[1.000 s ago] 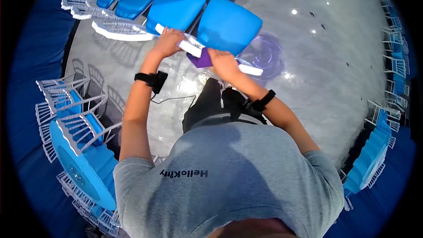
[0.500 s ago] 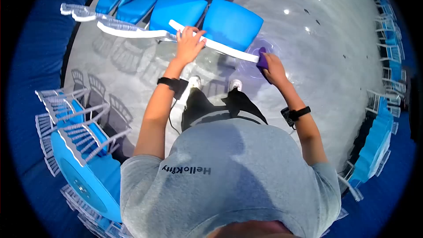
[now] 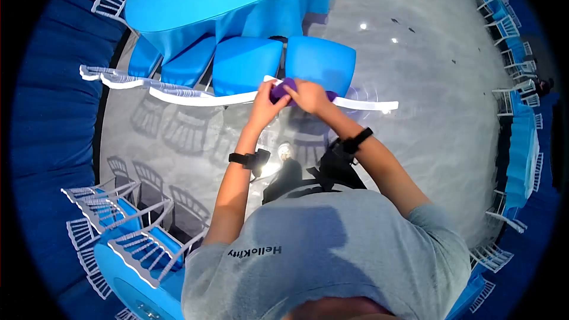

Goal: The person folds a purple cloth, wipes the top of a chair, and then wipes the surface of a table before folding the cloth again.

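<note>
Right hand (image 3: 311, 97) has fingers clamped on the cloth (image 3: 281, 90) against the chair (image 3: 367, 105); left hand (image 3: 265, 108) touches the cloth, whether its fingers grip I cannot tell

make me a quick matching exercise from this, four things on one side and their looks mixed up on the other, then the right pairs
Things:
1. cloth
2. top rail of the nearest chair
3. shirt
4. wrist straps

Looks:
A. grey with dark lettering
B. purple
C. black
D. white

Right pairs: 1-B, 2-D, 3-A, 4-C
</note>
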